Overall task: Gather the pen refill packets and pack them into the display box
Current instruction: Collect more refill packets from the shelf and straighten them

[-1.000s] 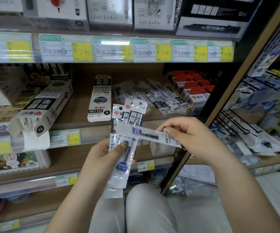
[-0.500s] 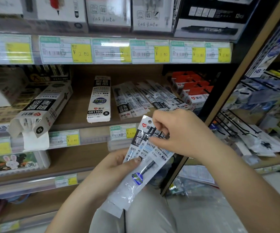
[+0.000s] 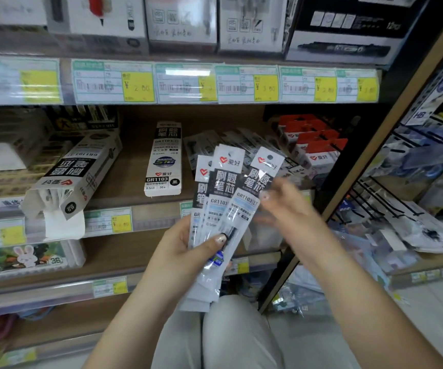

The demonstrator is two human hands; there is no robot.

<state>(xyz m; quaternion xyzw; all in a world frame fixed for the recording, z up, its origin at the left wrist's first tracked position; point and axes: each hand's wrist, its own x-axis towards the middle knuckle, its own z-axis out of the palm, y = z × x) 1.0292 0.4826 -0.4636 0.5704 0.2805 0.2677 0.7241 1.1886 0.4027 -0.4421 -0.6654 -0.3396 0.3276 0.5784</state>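
Observation:
My left hand (image 3: 180,253) grips a fan of three clear pen refill packets (image 3: 224,193) with black-and-white headers, thumb pressed on the front one. Just right of the fan, my right hand (image 3: 291,209) is blurred by motion, its fingers apart and nothing in it. More loose refill packets (image 3: 209,141) lie on the middle shelf behind the fan, partly hidden by it. The open display box (image 3: 74,171) lies on its side at the left of that shelf, white flap hanging down, with packets inside. A shut box of the same kind (image 3: 165,158) lies flat mid-shelf.
Red-topped packets (image 3: 315,141) are stacked at the shelf's right end. Price labels (image 3: 138,86) line the shelf edges. A slanted wooden post (image 3: 348,187) borders the shelves on the right, with hanging stationery (image 3: 412,225) beyond. My knees (image 3: 215,334) are below.
My right hand laid its packet onto the stack in my left hand, then let go and drew away to the right. My left hand raised the fanned packets upright.

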